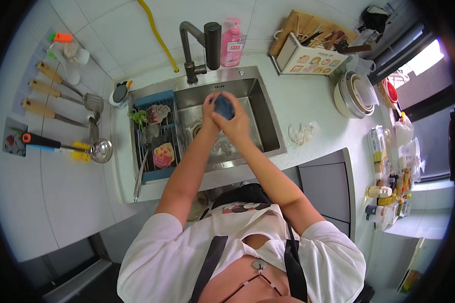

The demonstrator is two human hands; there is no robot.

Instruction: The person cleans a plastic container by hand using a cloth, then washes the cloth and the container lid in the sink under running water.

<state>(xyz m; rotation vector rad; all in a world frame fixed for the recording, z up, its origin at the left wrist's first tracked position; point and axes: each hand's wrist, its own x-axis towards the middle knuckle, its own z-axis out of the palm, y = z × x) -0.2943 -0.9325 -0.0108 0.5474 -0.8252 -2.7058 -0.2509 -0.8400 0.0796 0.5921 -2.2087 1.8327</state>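
Observation:
Both my hands are together over the stainless steel sink point(260, 113), below the dark faucet point(213, 46). Between them is a small dark blue bundle that looks like a cloth point(224, 107). My left hand point(209, 112) closes on its left side, its fingers partly hidden. From the right, my right hand point(234, 123) wraps round it, with the thumb across the near side. Under my wrists, the sink bottom and drain point(197, 130) show in part.
Left in the sink sits a blue drying rack point(154, 175) with greens, a pink sponge point(164, 155) and a ladle-like handle. A pink pump bottle point(233, 45) stands behind. Utensils hang on the left wall. To the right are a utensil holder point(308, 56), stacked bowls point(350, 96) and a crumpled plastic bag point(302, 133).

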